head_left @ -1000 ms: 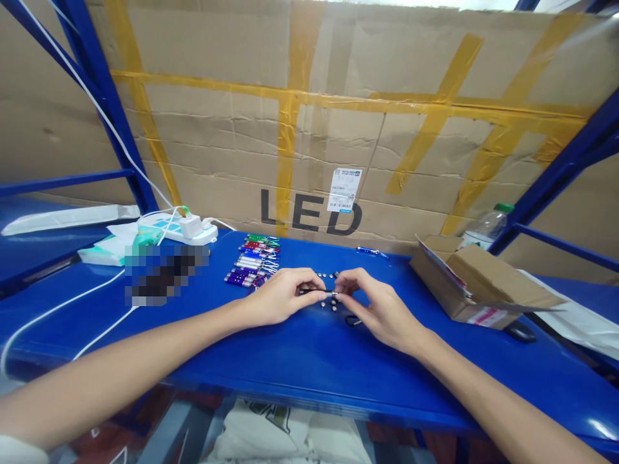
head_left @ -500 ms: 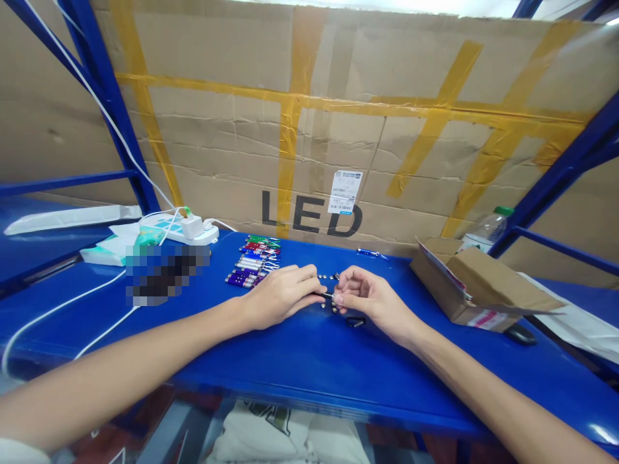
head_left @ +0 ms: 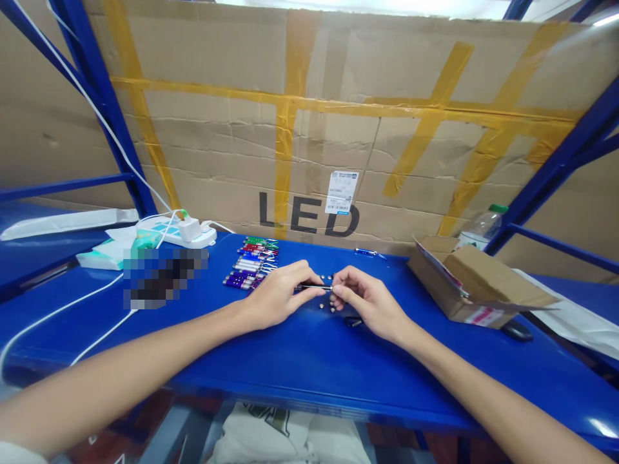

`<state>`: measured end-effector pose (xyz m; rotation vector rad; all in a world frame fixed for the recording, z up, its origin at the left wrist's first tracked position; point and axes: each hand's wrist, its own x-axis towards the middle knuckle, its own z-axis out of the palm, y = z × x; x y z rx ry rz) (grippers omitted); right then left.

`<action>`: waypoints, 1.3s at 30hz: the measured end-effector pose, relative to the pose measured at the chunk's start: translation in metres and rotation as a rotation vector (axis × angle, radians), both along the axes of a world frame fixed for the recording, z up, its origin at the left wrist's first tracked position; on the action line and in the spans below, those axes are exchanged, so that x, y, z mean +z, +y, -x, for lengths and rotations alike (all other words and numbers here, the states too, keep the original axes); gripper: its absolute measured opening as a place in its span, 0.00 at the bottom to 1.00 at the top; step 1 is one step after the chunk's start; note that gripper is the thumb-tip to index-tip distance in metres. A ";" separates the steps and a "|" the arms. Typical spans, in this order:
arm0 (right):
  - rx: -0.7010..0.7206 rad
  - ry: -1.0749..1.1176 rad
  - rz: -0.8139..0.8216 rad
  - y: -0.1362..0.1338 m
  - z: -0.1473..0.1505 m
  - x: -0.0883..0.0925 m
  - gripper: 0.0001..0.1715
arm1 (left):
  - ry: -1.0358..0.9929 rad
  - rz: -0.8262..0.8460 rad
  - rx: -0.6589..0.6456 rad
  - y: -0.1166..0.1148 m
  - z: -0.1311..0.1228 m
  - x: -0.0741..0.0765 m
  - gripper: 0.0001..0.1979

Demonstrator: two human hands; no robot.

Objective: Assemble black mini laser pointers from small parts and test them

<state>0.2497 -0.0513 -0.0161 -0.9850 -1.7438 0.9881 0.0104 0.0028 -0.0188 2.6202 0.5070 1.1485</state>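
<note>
My left hand [head_left: 283,293] is closed around a slim black keychain flashlight [head_left: 309,285], its tube lying level between thumb and fingers. At the tube's silvery right end, my right hand [head_left: 365,298] pinches with thumb and fingertips; whether a separate small part is in that pinch cannot be made out. Several small round silvery pieces, like button cells [head_left: 322,306], lie on the table under and between my hands. A black clip-like loop [head_left: 353,321] rests just below my right fingers. Beyond my left hand lies a row of green, red, blue, silver and purple keychain flashlights [head_left: 249,265].
One blue flashlight [head_left: 370,252] lies at the back of the blue table [head_left: 309,367]. An open cardboard box [head_left: 447,290] stands at the right, with a black mouse-like object [head_left: 516,330] beside it and a bottle [head_left: 486,225] behind. A power strip [head_left: 198,237] and cables occupy the left.
My left hand has tilted and raised slightly, so more of the black flashlight shows. My right fingers still pinch its end. The view has shifted slightly.
</note>
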 end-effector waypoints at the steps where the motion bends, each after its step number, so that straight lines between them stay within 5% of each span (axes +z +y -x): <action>1: -0.029 -0.070 -0.057 -0.001 0.000 0.000 0.18 | -0.001 0.040 0.007 0.000 -0.001 0.000 0.07; 16: -0.067 -0.589 -0.473 -0.005 -0.007 -0.001 0.08 | 0.051 0.151 0.013 0.000 -0.002 0.003 0.10; 24: -0.060 -0.967 -0.805 -0.009 -0.011 0.005 0.17 | 0.084 0.387 -0.008 0.001 -0.003 0.002 0.10; 30: -0.007 -0.767 -0.637 -0.011 -0.012 0.004 0.15 | 0.036 0.441 -0.069 0.004 -0.003 0.000 0.09; 39: 0.039 -0.346 -0.130 -0.011 -0.006 0.004 0.16 | 0.122 0.158 -0.103 0.001 0.005 0.008 0.09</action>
